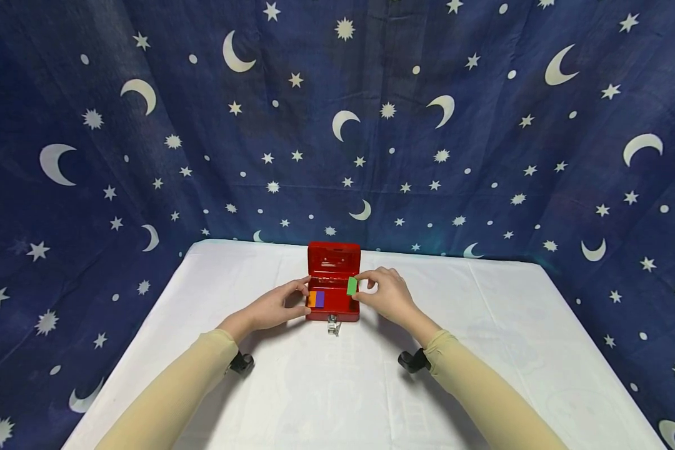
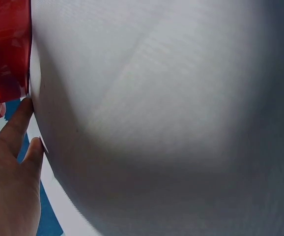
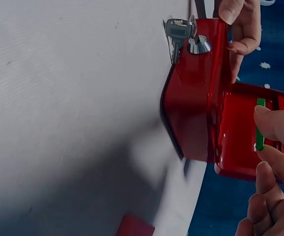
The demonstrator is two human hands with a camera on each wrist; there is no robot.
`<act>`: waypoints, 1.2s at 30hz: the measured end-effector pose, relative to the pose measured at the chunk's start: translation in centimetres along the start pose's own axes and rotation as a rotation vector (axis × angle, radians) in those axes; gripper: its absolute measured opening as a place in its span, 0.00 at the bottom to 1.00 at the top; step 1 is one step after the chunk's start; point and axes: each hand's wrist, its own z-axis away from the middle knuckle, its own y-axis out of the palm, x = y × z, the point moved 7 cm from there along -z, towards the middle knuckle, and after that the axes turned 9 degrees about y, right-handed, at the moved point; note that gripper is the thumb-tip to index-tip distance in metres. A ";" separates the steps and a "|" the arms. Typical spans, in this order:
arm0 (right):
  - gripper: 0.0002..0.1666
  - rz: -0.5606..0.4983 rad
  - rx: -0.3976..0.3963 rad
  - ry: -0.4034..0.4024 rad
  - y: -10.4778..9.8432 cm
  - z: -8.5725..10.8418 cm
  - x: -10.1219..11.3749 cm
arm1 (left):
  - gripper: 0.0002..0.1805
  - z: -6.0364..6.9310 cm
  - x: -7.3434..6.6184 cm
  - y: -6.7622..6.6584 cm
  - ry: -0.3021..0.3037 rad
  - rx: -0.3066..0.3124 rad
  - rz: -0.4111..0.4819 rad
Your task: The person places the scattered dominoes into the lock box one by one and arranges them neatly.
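A red metal cash box (image 1: 345,304) stands on the table with its lid (image 1: 334,259) raised. Inside, toward the left, an orange block (image 1: 312,299) and a purple block (image 1: 320,299) sit side by side. The left hand (image 1: 270,307) holds the box's left end, thumb at the front corner and fingers spread along the side and back. Between thumb and fingertips, the right hand (image 1: 389,295) pinches a thin green block (image 1: 352,286) over the right part of the box. A key (image 3: 179,30) is in the lock on the box's front.
White cloth covers the table (image 1: 315,387). Behind and at the sides hangs a dark blue curtain (image 1: 292,131) with moons and stars. Part of a red object (image 3: 134,226) shows at the bottom of the right wrist view. Black wrist mounts (image 1: 413,361) sit below the sleeves.
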 end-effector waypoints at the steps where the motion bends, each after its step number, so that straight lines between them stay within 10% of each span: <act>1: 0.26 0.005 0.003 -0.003 0.2 -0.1 0.1 | 0.18 0.0 0.0 0.0 0.001 0.000 0.000; 36: 0.22 0.322 0.118 -0.081 5.6 -2.4 3.6 | 0.19 0.0 0.0 0.0 0.010 0.002 0.024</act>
